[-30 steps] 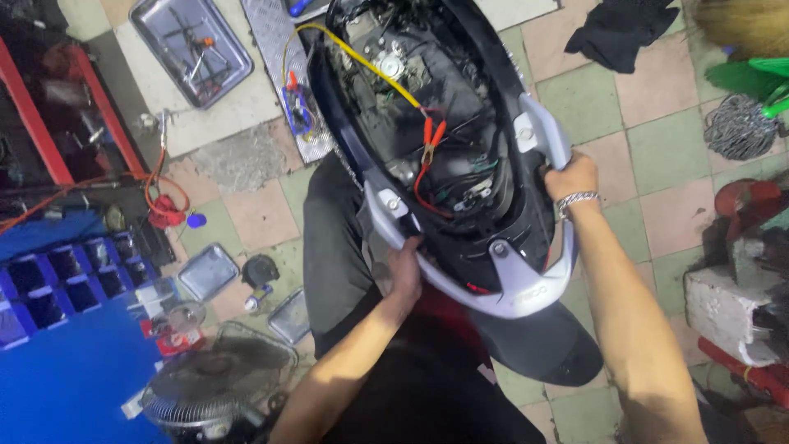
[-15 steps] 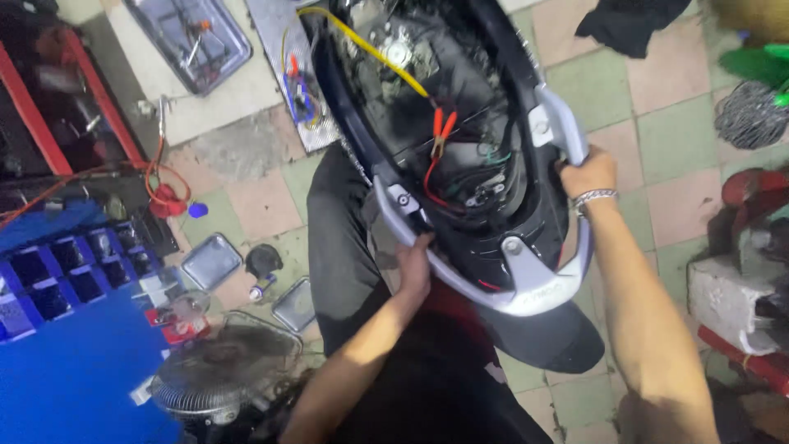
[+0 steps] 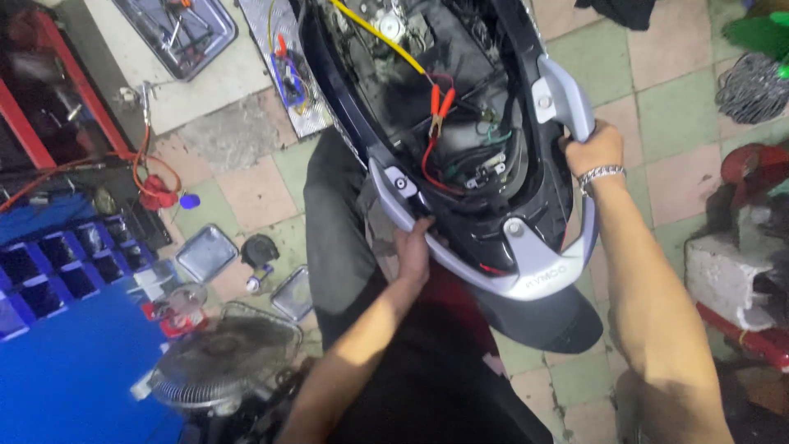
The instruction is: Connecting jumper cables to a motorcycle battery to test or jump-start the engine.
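Note:
I look down on the rear of a dark scooter with its seat off, wiring and red clips (image 3: pixel 438 105) exposed in the open bay. A grey grab rail (image 3: pixel 526 275) wraps around the tail. My left hand (image 3: pixel 413 249) grips the rail's left arm from beneath. My right hand (image 3: pixel 593 150), wearing a metal bracelet, holds the rail's right arm near its bolt. A yellow cable (image 3: pixel 378 34) runs across the bay. The dark rear mudguard (image 3: pixel 546 321) sticks out below the rail.
A blue compartment tray (image 3: pixel 57 279) and blue surface lie at left. A small fan (image 3: pixel 218 358) stands at lower left. Metal trays (image 3: pixel 205 251) sit on the tiled floor, another tool tray (image 3: pixel 177 29) at top. A concrete block (image 3: pixel 727 275) is at right.
The view has tilted and moved closer. My right hand has slid up the rail's right arm. My left hand stays under the left arm.

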